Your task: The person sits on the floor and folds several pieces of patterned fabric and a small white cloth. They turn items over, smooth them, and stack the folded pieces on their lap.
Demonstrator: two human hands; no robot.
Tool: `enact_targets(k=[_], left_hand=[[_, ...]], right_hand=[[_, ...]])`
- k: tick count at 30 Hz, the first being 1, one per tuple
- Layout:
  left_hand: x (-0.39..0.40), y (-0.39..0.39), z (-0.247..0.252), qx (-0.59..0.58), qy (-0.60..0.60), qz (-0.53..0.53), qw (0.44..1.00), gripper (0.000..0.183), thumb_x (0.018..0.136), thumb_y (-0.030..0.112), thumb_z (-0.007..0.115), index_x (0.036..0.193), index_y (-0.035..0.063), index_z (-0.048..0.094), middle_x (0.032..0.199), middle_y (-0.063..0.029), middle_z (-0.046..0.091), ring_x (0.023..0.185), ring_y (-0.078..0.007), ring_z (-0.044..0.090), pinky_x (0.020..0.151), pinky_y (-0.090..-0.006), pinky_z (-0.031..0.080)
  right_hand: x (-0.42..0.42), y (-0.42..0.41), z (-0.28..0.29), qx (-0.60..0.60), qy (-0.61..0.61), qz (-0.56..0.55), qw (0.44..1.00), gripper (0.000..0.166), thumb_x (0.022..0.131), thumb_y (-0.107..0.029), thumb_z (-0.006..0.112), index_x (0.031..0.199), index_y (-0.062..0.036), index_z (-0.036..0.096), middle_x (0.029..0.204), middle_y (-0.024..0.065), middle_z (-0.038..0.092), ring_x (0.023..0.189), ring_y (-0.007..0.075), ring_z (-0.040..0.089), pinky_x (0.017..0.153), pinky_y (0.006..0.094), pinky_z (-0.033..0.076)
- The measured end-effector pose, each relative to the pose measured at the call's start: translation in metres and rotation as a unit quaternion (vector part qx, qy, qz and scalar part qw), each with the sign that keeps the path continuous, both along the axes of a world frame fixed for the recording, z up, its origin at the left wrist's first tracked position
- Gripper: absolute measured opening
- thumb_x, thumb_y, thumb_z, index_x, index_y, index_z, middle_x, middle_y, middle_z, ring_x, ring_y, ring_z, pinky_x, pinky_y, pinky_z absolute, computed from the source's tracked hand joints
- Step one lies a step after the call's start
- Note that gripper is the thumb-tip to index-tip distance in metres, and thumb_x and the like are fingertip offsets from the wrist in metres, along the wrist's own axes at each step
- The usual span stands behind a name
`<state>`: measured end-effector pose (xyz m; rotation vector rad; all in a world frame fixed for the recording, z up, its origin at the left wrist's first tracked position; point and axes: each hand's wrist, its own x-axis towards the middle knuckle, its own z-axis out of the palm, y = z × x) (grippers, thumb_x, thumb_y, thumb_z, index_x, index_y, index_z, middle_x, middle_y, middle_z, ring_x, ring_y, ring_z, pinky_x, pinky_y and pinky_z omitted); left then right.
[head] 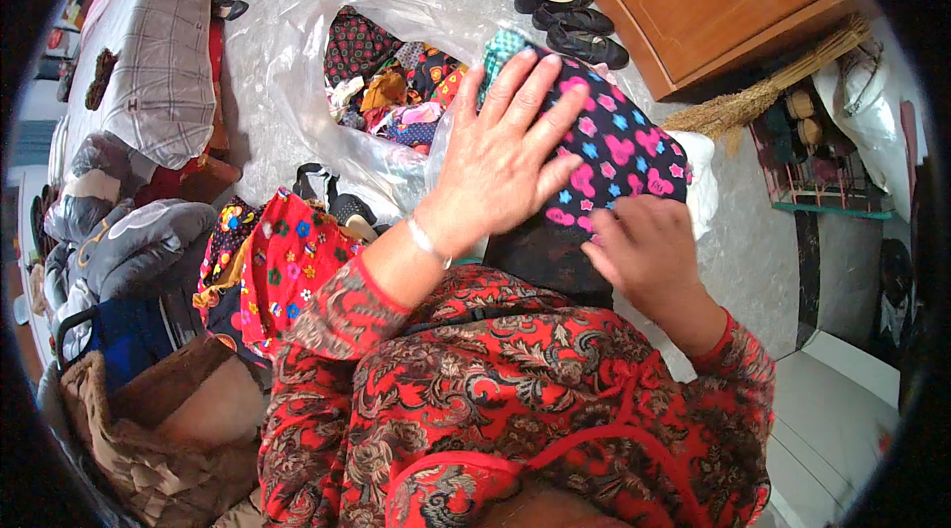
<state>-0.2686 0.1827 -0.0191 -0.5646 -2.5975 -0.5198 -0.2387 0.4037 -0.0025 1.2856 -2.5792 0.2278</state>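
Across my lap lies a dark cloth (605, 134) printed with pink and blue stars and pink shapes. My left hand (499, 145), with a bracelet at the wrist, is palm down on its left part, fingers spread. A green checked fabric (507, 45) shows just beyond those fingertips. At the cloth's near right edge is my right hand (646, 253), blurred, its fingers bent; whether it pinches the fabric is hidden. Beyond my left hand, a clear plastic bag (297, 82) gapes around a heap of patterned fabric scraps (394, 93).
Red flowered fabric (286, 268) is piled to my left, near a brown padded item (163, 446). Several shoes (553, 0) line the floor beside a wooden cabinet (713, 0). A straw broom (765, 86) leans at right, by a rack (817, 164). A bed (160, 45) stands far left.
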Motion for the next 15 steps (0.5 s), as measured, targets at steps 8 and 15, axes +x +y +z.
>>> enact_targets(k=[8, 15], left_hand=[[-0.004, 0.006, -0.036, 0.076, -0.020, 0.015, 0.997, 0.071, 0.074, 0.032, 0.067, 0.138, 0.0147, 0.041, 0.144, -0.0183, 0.031, 0.132, -0.0371, 0.030, 0.103, -0.0563, 0.026], [0.006, 0.017, -0.040, 0.143, 0.018, 0.054, 0.988, 0.071, 0.075, 0.039, 0.068, 0.137, 0.0185, 0.041, 0.145, -0.0210, 0.027, 0.135, -0.0407, 0.024, 0.102, -0.0629, 0.022]], right_hand=[[-0.005, 0.066, -0.021, -0.263, -0.040, -0.194, 0.944, 0.028, 0.086, -0.019, 0.058, 0.104, 0.0015, 0.060, 0.108, 0.0190, 0.060, 0.097, 0.0333, 0.061, 0.080, 0.0454, 0.049], [-0.045, 0.010, -0.085, -0.408, -0.284, -0.196, 0.845, 0.057, 0.092, -0.024, 0.053, 0.140, -0.0018, 0.032, 0.144, 0.0174, 0.033, 0.135, 0.0273, 0.027, 0.112, 0.0403, 0.017]])
